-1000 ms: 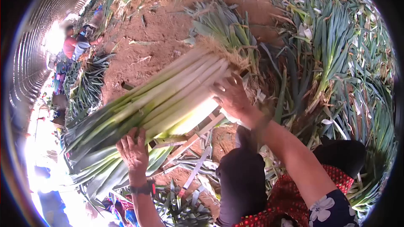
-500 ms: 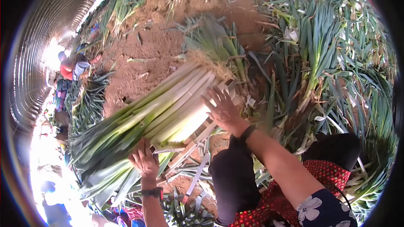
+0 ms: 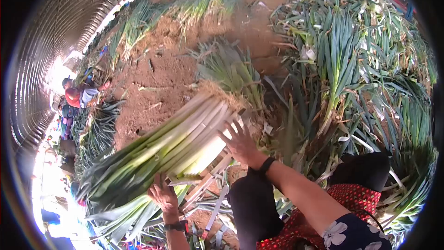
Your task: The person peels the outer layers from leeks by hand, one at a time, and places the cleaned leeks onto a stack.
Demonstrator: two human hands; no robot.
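A thick bundle of leeks (image 3: 180, 132) lies slantwise in front of me, its pale shafts and tufted roots (image 3: 222, 93) at the upper right and its dark green leaves at the lower left. My right hand (image 3: 240, 144) rests against the near side of the white shafts, close to the root end, fingers spread. Lower down, my left hand (image 3: 163, 194) has its fingers stretched against the bundle's near edge, where the shafts turn green. Under the bundle, part of a wooden frame (image 3: 203, 183) shows; the leeks hide most of it.
Loose leeks (image 3: 340, 60) and leaves heap up on the right. Another leek bunch (image 3: 229, 67) lies just beyond the roots, on brown soil (image 3: 152, 74). A person in red (image 3: 74, 95) is at the far left. My dark-clad knee (image 3: 254, 208) is beside the frame.
My view has tilted, so the bundle and both hands appear lower. Both hands stay along the bundle's near side, with the right fingers still spread.
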